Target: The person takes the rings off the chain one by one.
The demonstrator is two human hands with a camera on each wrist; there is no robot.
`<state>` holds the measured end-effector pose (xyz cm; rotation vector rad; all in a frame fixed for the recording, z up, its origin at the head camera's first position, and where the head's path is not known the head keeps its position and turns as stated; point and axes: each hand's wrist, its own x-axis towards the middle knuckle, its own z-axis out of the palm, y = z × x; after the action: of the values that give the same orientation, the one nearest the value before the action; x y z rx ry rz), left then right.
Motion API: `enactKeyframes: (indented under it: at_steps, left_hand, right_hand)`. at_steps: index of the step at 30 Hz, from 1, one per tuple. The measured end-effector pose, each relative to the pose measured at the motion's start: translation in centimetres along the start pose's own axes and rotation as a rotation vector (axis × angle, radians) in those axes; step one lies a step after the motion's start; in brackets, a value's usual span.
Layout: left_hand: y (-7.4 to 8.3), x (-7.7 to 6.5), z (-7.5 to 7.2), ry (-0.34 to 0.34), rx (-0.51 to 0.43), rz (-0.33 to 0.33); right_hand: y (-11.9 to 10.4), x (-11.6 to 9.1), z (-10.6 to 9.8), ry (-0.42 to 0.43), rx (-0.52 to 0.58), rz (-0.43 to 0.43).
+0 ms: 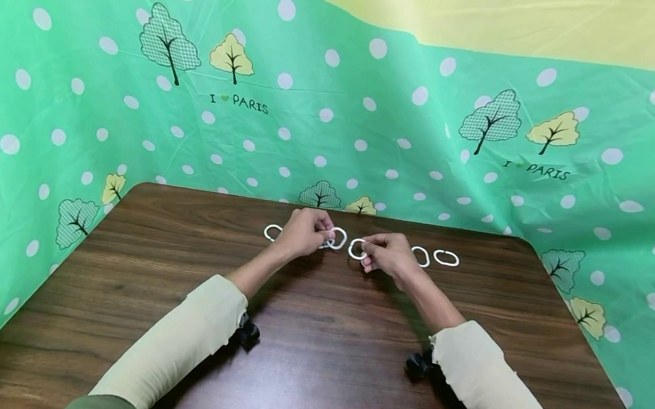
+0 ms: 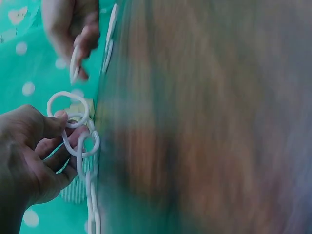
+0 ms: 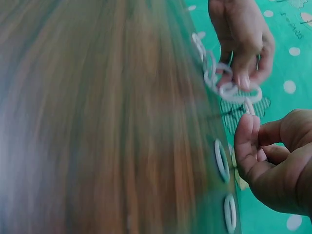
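Observation:
Near the far edge of the table, my left hand [image 1: 304, 232] pinches a white chain link [image 2: 68, 93] between thumb and fingers. That link is joined to several others, and the rest of the white chain [image 2: 94, 202] trails back toward the tabletop past the left fingers. In the head view the left hand hides part of this chain. To its right, my right hand [image 1: 390, 255] holds a single white link [image 1: 351, 249] upright between thumb and fingertips. A small gap separates the two held links in the head view.
Two loose white links, a nearer one [image 1: 427, 260] and a farther one [image 1: 446, 263], lie right of the right hand on the dark wooden table [image 1: 312, 361]. A green dotted cloth [image 1: 327, 86] with printed trees hangs behind the table and along both sides.

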<state>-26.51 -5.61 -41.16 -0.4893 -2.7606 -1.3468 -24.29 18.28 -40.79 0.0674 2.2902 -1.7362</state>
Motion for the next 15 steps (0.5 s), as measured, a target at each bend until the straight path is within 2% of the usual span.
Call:
enactKeyframes:
  at_steps: [5,11,15]
  left_hand:
    - [-0.8,0.0,-1.1,0.064,-0.007,-0.033]
    - [-1.3,-0.1,-1.3,0.047,-0.040,-0.016]
    - [-1.4,-0.3,-1.2,0.039,-0.064,-0.027]
  right_hand:
    - [0.2,-0.1,-1.6,0.024,-0.023,-0.003]
    - [0.0,0.1,-3.4,0.035,-0.026,-0.055]
    - [-0.1,0.4,-4.9,0.077,-0.031,-0.048]
